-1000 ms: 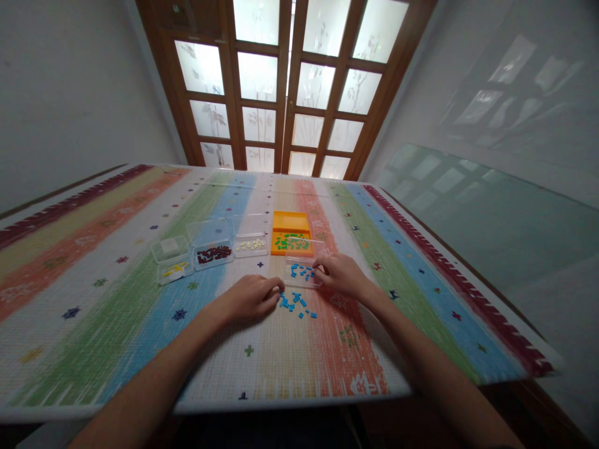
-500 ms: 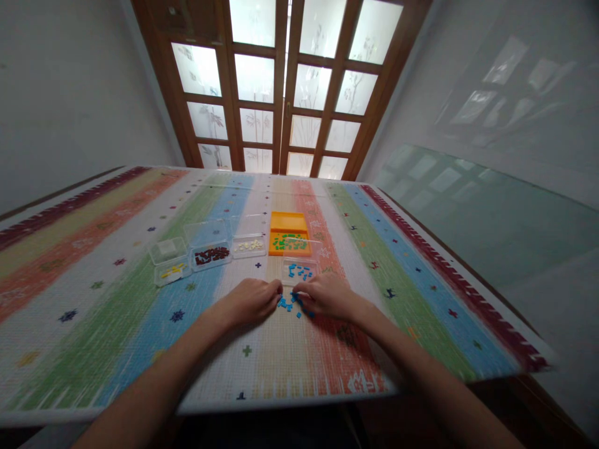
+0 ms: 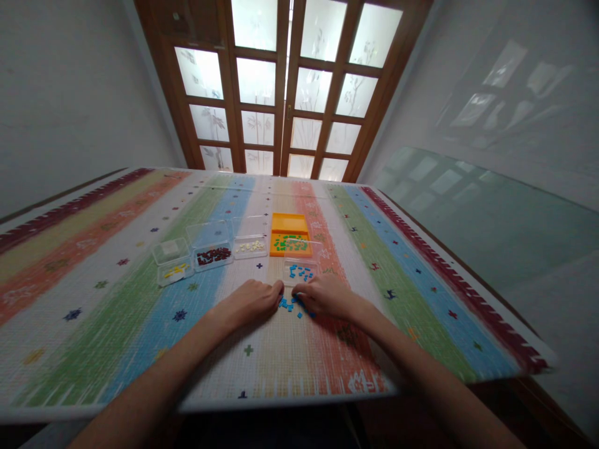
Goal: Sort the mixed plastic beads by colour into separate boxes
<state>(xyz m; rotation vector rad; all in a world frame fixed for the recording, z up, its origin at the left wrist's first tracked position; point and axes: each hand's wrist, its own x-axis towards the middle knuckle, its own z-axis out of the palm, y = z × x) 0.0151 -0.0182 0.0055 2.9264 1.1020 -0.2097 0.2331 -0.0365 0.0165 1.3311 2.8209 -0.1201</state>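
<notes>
Small blue pieces (image 3: 289, 306) lie loose on the striped tablecloth between my two hands, with a few at the right hand's fingers. My left hand (image 3: 258, 298) rests at their left side, its fingers curled and thumb pressed against them. From the right, my right hand (image 3: 329, 295) reaches in with its fingers bent together in a pinch just over the pieces. Whatever either hand's fingertips hold is too small or hidden to make out. Just beyond the hands stands a clear plastic box (image 3: 286, 274) with its lid open, holding more blue pieces (image 3: 299, 272).
Behind it sits an open orange box (image 3: 289, 222) with green pieces. Leftward stand open clear boxes of white pieces (image 3: 251, 246), dark red pieces (image 3: 213, 255) and yellow pieces (image 3: 176, 272). The table's front edge (image 3: 281, 402) runs beneath my forearms.
Both hands stay almost in place over the blue pieces. The right fingers have shifted very slightly. The whole view has tilted a little.
</notes>
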